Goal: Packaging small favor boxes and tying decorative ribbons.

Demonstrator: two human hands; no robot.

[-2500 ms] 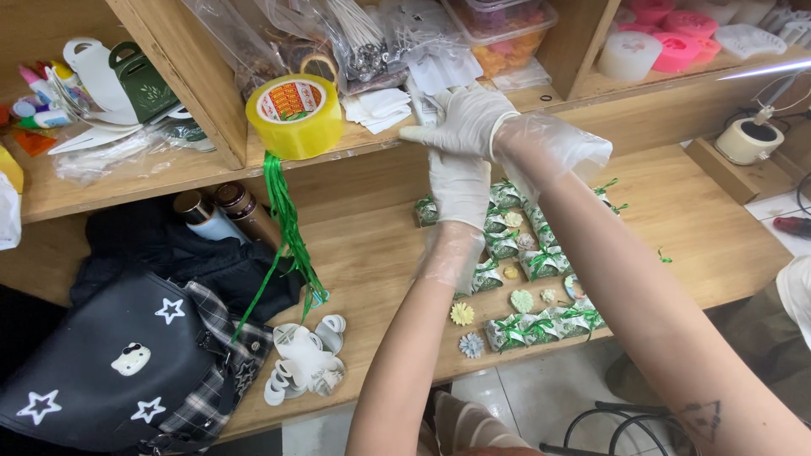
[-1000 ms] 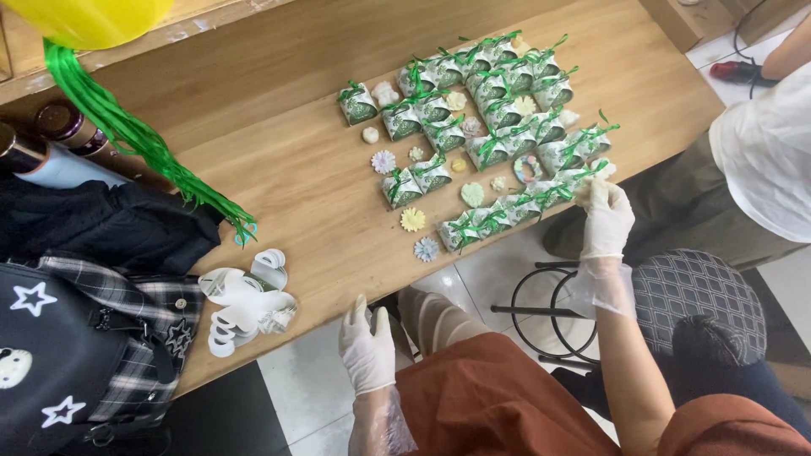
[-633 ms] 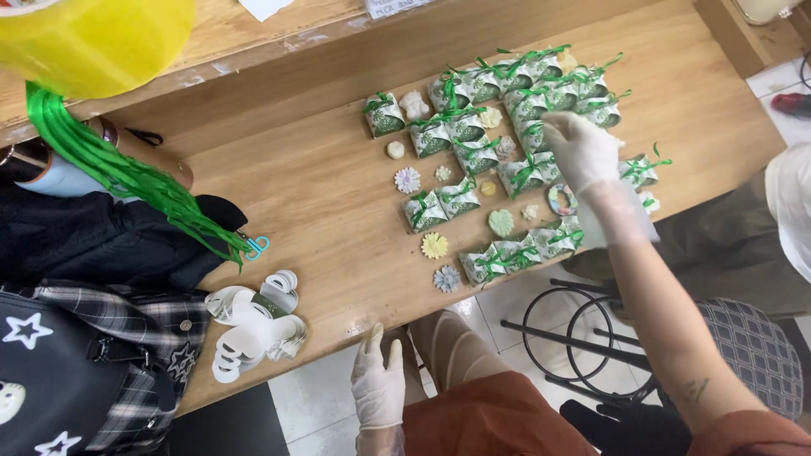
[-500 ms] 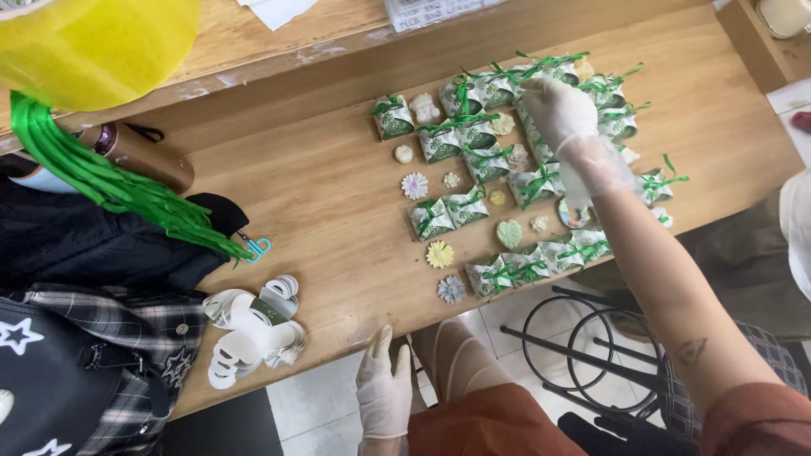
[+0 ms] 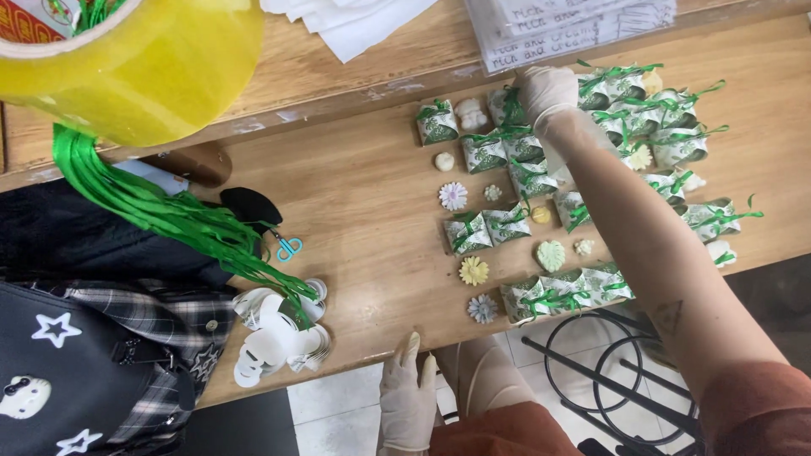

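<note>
My right hand (image 5: 547, 91), in a white glove, reaches to the far side of a cluster of small green-patterned gift boxes (image 5: 524, 228) tied with green ribbon on the wooden table (image 5: 372, 194). Its fingers curl down onto a box in the back row; whether it grips that box I cannot tell. Small flower-shaped and leaf-shaped soaps (image 5: 474, 271) lie among the boxes. My left hand (image 5: 408, 397), also gloved, rests flat at the near table edge and holds nothing.
A yellow tape roll (image 5: 144, 63) hangs close at the top left, with green ribbons (image 5: 169, 215) trailing down to a pile of white tags (image 5: 274, 338). A black star-print bag (image 5: 84, 363) sits at the left. A black metal stool frame (image 5: 608, 380) stands below.
My right hand has moved from the near rows of boxes up to the back row. My left hand has come up to the table edge. The view has moved closer.
</note>
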